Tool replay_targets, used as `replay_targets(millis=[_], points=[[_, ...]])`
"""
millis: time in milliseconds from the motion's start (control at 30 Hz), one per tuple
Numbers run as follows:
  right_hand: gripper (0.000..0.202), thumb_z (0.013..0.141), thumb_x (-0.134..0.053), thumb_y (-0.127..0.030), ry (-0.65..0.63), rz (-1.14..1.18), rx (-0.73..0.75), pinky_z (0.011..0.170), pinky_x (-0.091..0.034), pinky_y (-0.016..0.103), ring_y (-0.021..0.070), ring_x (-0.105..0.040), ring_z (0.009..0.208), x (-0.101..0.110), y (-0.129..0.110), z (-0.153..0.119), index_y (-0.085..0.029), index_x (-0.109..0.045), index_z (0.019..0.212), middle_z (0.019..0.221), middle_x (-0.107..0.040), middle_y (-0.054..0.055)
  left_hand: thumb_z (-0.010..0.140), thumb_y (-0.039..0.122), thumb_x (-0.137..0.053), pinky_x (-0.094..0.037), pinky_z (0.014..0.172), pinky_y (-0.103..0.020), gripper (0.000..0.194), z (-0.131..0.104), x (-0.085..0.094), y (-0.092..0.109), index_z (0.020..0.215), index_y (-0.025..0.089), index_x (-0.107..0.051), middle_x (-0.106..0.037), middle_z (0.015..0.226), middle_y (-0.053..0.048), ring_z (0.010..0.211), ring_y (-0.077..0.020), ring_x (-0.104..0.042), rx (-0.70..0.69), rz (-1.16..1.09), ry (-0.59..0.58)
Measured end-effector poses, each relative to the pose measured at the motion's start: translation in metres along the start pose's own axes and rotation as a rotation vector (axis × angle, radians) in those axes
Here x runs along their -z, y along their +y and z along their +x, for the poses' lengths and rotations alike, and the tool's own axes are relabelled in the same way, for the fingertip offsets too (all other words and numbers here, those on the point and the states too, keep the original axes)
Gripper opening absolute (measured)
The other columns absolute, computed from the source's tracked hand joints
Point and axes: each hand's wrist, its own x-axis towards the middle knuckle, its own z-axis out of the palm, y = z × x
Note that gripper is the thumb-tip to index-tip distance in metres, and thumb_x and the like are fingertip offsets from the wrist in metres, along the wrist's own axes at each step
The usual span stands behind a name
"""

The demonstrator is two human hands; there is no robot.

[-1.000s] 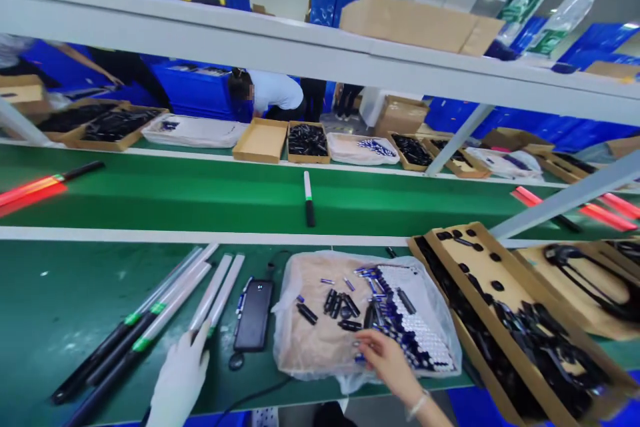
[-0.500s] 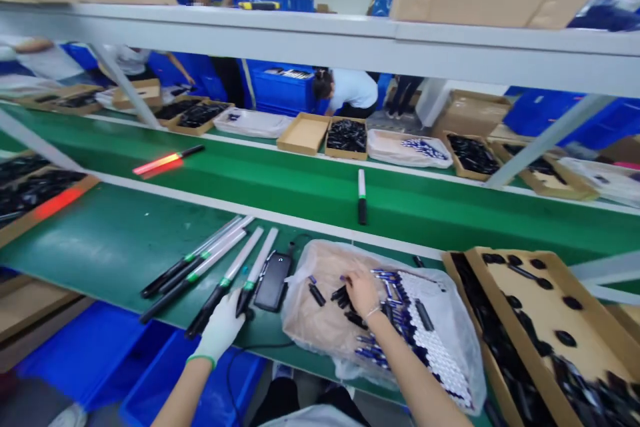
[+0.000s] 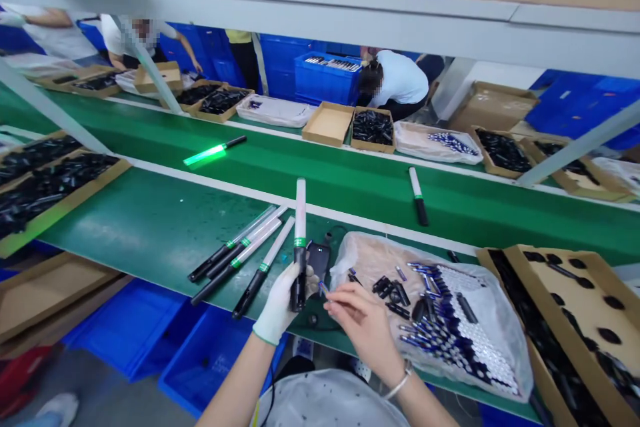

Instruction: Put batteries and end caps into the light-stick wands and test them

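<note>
- One view, from the head camera: the left hand [image 3: 281, 300], in a white fabric glove, is wrapped around the black handle of a baton with a frosted white tube and a green band [image 3: 299, 243], holding it upright above the near edge of the green bench mat [image 3: 145, 227], so its lower end faces the other hand.
- Beside it, the bare right hand [image 3: 361, 323] pinches a small blue-and-silver cylindrical battery [image 3: 323, 288] between thumb and fingertips, its tip just beside the handle's base; the fingers are narrow and closed on it.
- Close by on the right, a crinkled clear plastic bag over a tan tray [image 3: 360, 260] holds more batteries and short black caps within easy reach.
- Four more matching batons [image 3: 240, 257] lie side by side on the mat, left of the raised one, handles toward the person.
- Flat under the hands lies a glossy black phone [image 3: 319, 259].
- Beyond, on the smooth green conveyor belt [image 3: 350, 180], a glowing green baton [image 3: 213, 151] and an unlit one [image 3: 417, 195] lie well apart.
</note>
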Motion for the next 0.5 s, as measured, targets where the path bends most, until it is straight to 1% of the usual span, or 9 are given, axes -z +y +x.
replay_targets(millis=[67,133,200,267,367,433,500], points=[[0.018,0.092,-0.057,-0.028,-0.029,-0.179,0.141,0.076,-0.059,0.031,0.018,-0.066,0.083,-0.015,-0.006,0.001,-0.024,-0.073,0.101,0.099,-0.062,0.008,0.077,0.037,-0.071,-0.053,0.061,-0.026,0.029,0.003,-0.011,0.003,0.09,0.012,-0.063,-0.069,0.077,-0.005,0.068,-0.0175,-0.067,0.077,-0.167,-0.031],[0.021,0.094,-0.054,-0.021,-0.04,-0.341,0.282,0.078,-0.057,0.03,0.0181,-0.065,0.087,-0.022,-0.005,0.005,-0.024,-0.072,0.105,0.097,-0.064,0.008,0.079,0.038,-0.068,-0.054,0.066,-0.028,0.028,0.006,-0.016,0.003,0.084,0.011,-0.065,-0.069,0.074,-0.006,0.072,-0.0196,-0.069,0.149,-0.207,-0.058],[0.024,0.095,-0.051,-0.017,-0.045,-0.443,0.378,0.081,-0.057,0.029,0.0182,-0.065,0.09,-0.024,-0.002,0.009,-0.022,-0.07,0.109,0.098,-0.064,0.008,0.078,0.039,-0.068,-0.054,0.071,-0.029,0.029,0.009,-0.018,0.001,0.082,0.011,-0.066,-0.07,0.071,-0.006,0.076,-0.0211,-0.07,0.187,-0.22,-0.058],[0.027,0.096,-0.047,-0.014,-0.056,-0.509,0.427,0.082,-0.057,0.027,0.0178,-0.065,0.091,-0.027,0.002,0.012,-0.019,-0.068,0.111,0.101,-0.063,0.01,0.074,0.038,-0.071,-0.054,0.074,-0.028,0.029,0.011,-0.02,-0.002,0.083,0.01,-0.068,-0.071,0.072,-0.006,0.077,-0.0206,-0.07,0.183,-0.221,-0.03],[0.029,0.097,-0.041,-0.011,-0.073,-0.597,0.459,0.081,-0.057,0.026,0.0179,-0.065,0.091,-0.029,0.006,0.012,-0.013,-0.067,0.111,0.101,-0.063,0.013,0.068,0.039,-0.076,-0.053,0.074,-0.026,0.033,0.013,-0.025,-0.007,0.085,0.01,-0.069,-0.072,0.073,-0.005,0.075,-0.0186,-0.069,0.118,-0.191,0.018],[0.029,0.097,-0.041,-0.011,-0.045,-0.652,0.475,0.079,-0.057,0.029,0.0191,-0.065,0.089,-0.029,0.007,0.012,-0.013,-0.068,0.108,0.1,-0.065,0.012,0.067,0.041,-0.076,-0.053,0.073,-0.026,0.036,0.013,-0.029,-0.011,0.087,0.012,-0.07,-0.072,0.072,-0.004,0.074,-0.0183,-0.069,0.097,-0.177,0.017],[0.026,0.096,-0.044,-0.012,0.016,-0.692,0.496,0.076,-0.056,0.033,0.0203,-0.064,0.085,-0.026,0.007,0.013,-0.016,-0.07,0.101,0.096,-0.067,0.01,0.068,0.045,-0.075,-0.053,0.073,-0.027,0.038,0.014,-0.03,-0.018,0.087,0.013,-0.071,-0.072,0.073,-0.003,0.073,-0.0181,-0.069,0.109,-0.144,0.004]])
